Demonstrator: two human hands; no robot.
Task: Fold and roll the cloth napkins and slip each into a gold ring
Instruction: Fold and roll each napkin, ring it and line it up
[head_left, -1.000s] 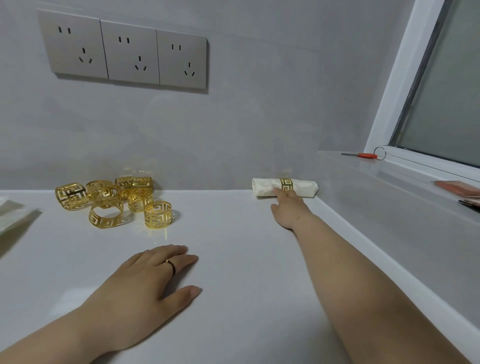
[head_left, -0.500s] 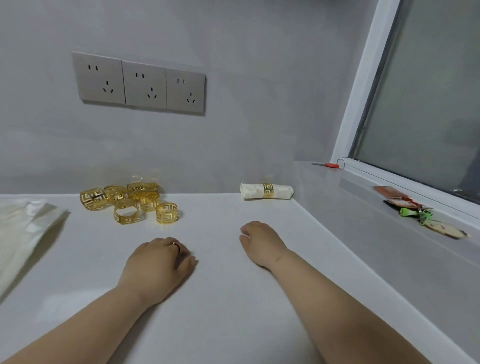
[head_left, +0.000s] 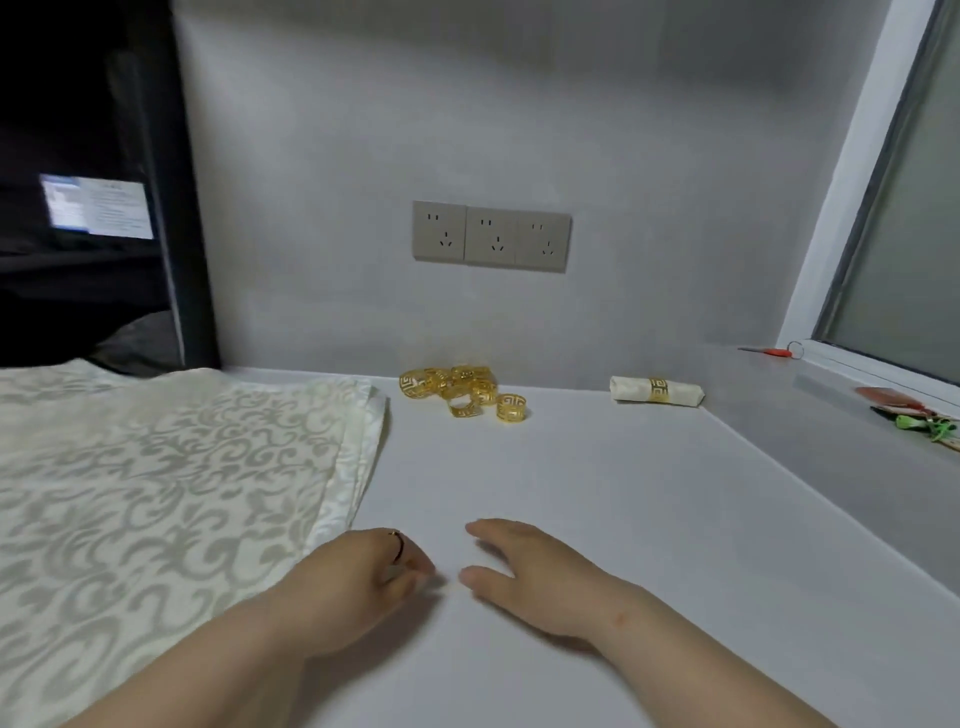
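A stack of cream patterned cloth napkins (head_left: 156, 478) lies flat on the left of the white table (head_left: 597, 493). Several gold rings (head_left: 462, 388) sit in a loose heap by the back wall. One rolled napkin (head_left: 657, 391) with a gold ring round its middle lies at the back right corner. My left hand (head_left: 358, 582) rests on the table at the stack's near right edge, fingers loosely curled and holding nothing. My right hand (head_left: 535, 571) lies palm down just to its right, fingers relaxed, also holding nothing.
A window sill (head_left: 831, 415) runs along the right with small red and green items (head_left: 924, 415) on it. Three wall sockets (head_left: 491, 236) are set in the back wall. A dark opening with a lit screen (head_left: 96, 208) is at the far left.
My right hand let go of the rolled napkin at the back and drew in toward me. The view swung left, bringing the napkin stack into sight. My left hand curled slightly.
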